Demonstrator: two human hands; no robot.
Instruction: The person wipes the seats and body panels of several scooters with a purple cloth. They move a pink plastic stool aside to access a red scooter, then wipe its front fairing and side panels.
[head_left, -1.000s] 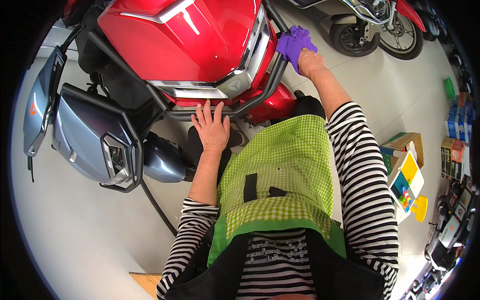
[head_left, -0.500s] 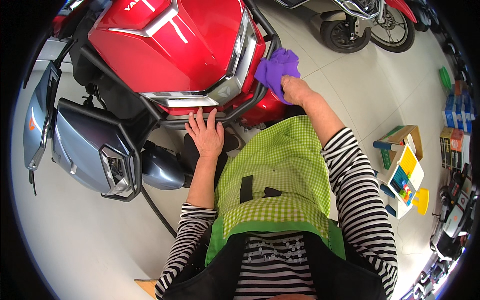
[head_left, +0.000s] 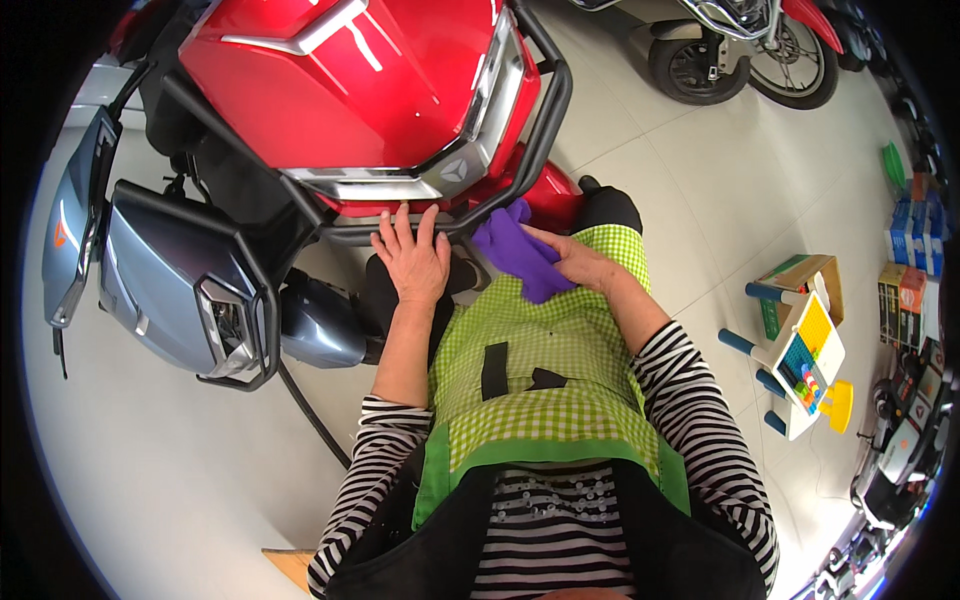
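A red scooter (head_left: 340, 100) with a silver light strip and a black tubular guard bar (head_left: 545, 125) stands right in front of me. My left hand (head_left: 413, 262) rests with fingers spread on the lower part of that bar, below the light strip. In my right hand (head_left: 580, 264) is a crumpled purple cloth (head_left: 522, 250), gripped by its right side. The cloth's left edge lies against the bar's lower right bend, near the red mudguard (head_left: 552, 195). Part of the cloth hangs over my green checked apron (head_left: 550, 400).
A grey-blue scooter (head_left: 165, 290) with its own guard bar stands close on my left. Another motorbike's wheel (head_left: 795, 65) is at the far right. Right of me are a small toy table (head_left: 815, 340), a yellow stool (head_left: 840, 405) and stacked boxes (head_left: 910, 235).
My right hand has brought the purple cloth down and left, from the bar's right side to its lower bend. My left hand stays on the bar.
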